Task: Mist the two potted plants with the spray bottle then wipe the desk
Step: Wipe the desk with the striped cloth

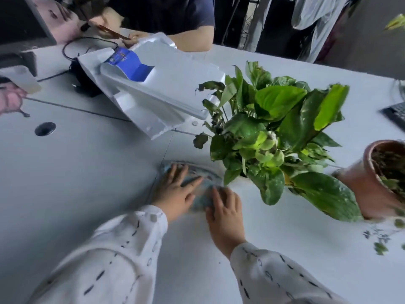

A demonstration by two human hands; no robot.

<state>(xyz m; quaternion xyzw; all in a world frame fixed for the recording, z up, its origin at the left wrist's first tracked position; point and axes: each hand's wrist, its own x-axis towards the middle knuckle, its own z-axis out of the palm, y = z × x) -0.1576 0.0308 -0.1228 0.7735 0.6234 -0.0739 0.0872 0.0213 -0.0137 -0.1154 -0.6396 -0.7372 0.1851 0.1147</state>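
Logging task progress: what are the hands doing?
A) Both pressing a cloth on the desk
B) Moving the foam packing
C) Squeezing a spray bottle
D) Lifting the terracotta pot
A: the left hand and right hand both lie flat on the bluish cloth on the desk, beside the leafy plant.

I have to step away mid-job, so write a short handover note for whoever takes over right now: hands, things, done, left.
Hands: left hand and right hand both flat, fingers straight, pressing the blue cloth on the desk.
It lies just left of the leafy plant; the terracotta pot stands at the right edge. No spray bottle in view.
Done: wiping under way; misting cannot be confirmed.
Left: wipe the rest of the desk.
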